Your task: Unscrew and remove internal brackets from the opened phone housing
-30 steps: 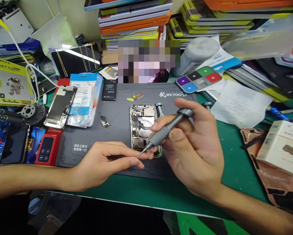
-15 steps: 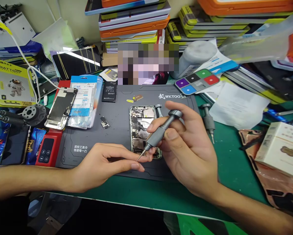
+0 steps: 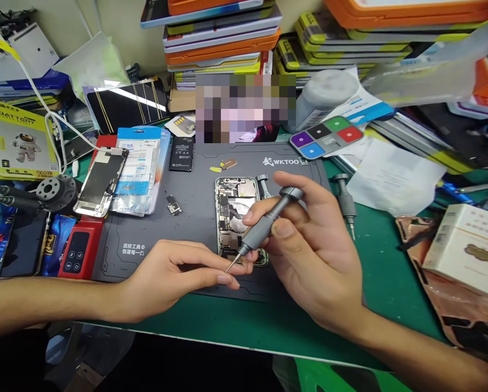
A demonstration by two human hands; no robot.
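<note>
Right hand (image 3: pixel 315 256) pinches a grey precision screwdriver (image 3: pixel 262 230), its tip at the left hand's (image 3: pixel 174 275) closely pinched fingers, beside an opened smartphone (image 3: pixel 238 209) on a grey mat (image 3: pixel 146 228).

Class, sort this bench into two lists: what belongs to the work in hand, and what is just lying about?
Likely in use:
right hand, holding the screwdriver
left hand, at the screwdriver's tip
opened phone
grey mat

Apparently just lying about:
white box
yellow battery package
multicoloured panel
</note>
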